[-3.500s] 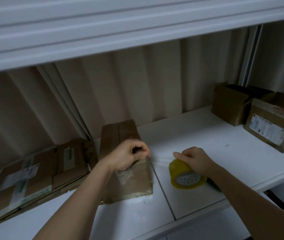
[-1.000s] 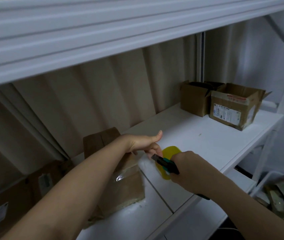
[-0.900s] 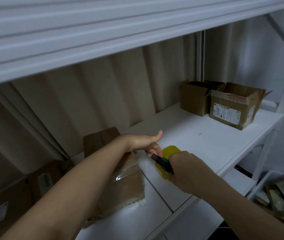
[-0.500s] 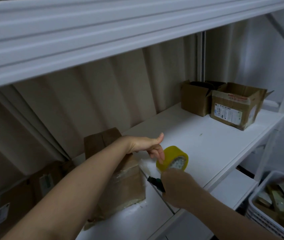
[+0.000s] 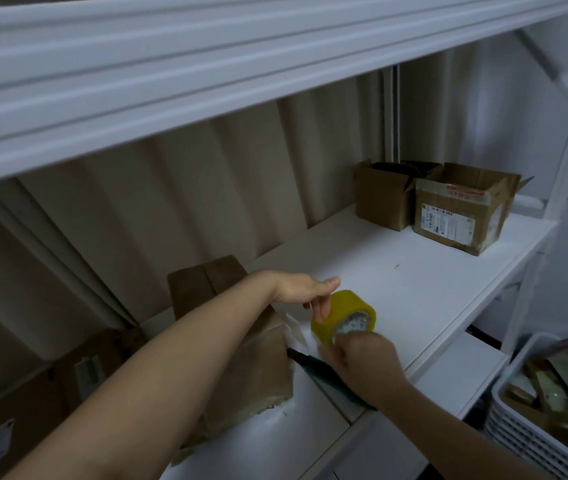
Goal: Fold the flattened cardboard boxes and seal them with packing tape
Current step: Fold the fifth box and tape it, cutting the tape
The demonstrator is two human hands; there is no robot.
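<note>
Looking through the head view, the only one I have: my left hand (image 5: 305, 294) reaches across the taped box (image 5: 241, 351) and pinches the near upper rim of the yellow tape roll (image 5: 343, 318), thumb straight over the top, fingers curled down its left face. The roll stands on edge on the white shelf (image 5: 414, 278), just right of the box; its core axis runs toward me and to the right, printed core facing my right hand (image 5: 365, 362).

A pale strip of tape (image 5: 294, 329) bridges the gap from the box's right edge toward the roll. That span is what the next move turns on, I judge: it lies just left of and above the right hand, which is the nearer hand.

Right hand is blurred; it is closed around a dark cutter (image 5: 313, 367), long axis pointing up-left, tip close to the box's right edge below the strip.

Two open boxes (image 5: 448, 206) sit well apart at the shelf's far right end.
</note>
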